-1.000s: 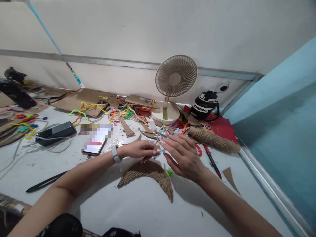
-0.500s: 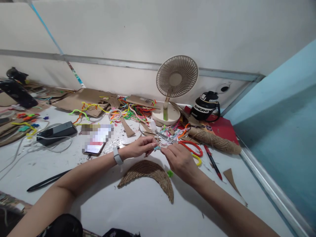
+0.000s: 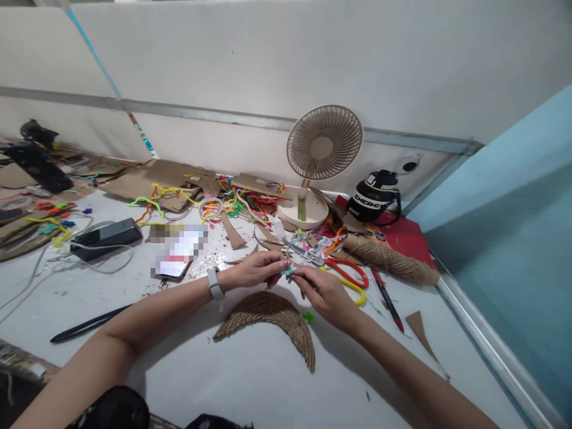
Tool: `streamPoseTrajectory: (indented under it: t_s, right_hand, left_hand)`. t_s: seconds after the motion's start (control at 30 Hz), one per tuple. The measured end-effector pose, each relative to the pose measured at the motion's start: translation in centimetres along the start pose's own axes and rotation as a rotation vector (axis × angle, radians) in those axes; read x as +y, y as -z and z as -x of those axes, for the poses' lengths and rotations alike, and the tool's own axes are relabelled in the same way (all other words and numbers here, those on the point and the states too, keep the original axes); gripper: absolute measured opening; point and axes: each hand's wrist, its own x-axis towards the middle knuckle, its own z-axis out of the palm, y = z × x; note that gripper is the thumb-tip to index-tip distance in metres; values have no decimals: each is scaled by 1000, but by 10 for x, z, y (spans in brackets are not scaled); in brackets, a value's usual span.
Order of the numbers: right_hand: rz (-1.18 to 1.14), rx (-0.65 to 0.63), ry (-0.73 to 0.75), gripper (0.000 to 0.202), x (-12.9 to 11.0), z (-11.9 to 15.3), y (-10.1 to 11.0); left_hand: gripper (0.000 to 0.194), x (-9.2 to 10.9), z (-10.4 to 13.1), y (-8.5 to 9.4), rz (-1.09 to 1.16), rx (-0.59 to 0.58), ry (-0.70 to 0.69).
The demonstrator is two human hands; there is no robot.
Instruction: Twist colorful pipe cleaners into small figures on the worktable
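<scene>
Between my two hands is a small light-blue pipe cleaner piece [image 3: 286,270], bent into a little clump. My left hand [image 3: 261,268], with a grey watch on the wrist, pinches it from the left. My right hand [image 3: 325,293] has its thumb and fingertips closed at its right side. Just below them on the white table lies a crescent covered in rows of brown twine [image 3: 268,310]. A small green pipe cleaner piece [image 3: 308,317] rests by the crescent's right arm. Scissors [image 3: 346,271] with red and yellow handles lie behind my right hand.
A fan [image 3: 324,146] stands at the back beside a black jug [image 3: 373,196]. Colourful pipe cleaners [image 3: 241,205] and cardboard scraps [image 3: 232,232] are heaped behind my hands. To the right lie a twine roll [image 3: 397,262] and marker [image 3: 386,298]; at left, a phone [image 3: 179,256] and tweezers [image 3: 87,323].
My right hand has turned slightly, its fingers drawn back at the blue piece's right side. The left hand keeps its pinch. The whole view has shifted a little.
</scene>
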Motion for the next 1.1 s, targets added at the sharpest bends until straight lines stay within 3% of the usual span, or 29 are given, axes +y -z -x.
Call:
streamPoseTrajectory:
  t_s: [0.13,0.2,0.4,0.67,0.83,0.93,1.1]
  right_hand:
    - [186,167,131,13,8,-1,-1]
    - [379,214,226,13,10,-1,-2]
    - [689,186,351,16,11,4,-3]
    - [677,132,437,21,0,4,1]
    - [660,133,497,22,-3,4,-1]
    - [616,138,458,21,-1,5,-6]
    - [434,131,182,20,6,5,-14]
  left_hand:
    - [46,1,-1,-2,-5,208,-28]
    - [47,3,1,-4,-50,238,-43]
    - [48,9,9,-17,-135,107,-42]
    - [55,2,5,-20,47,63,151]
    - [48,2,5,-23,30,58,147]
    - [45,3,6,-23,-139,77,108]
    - [36,2,8,-18,-693,98,-9]
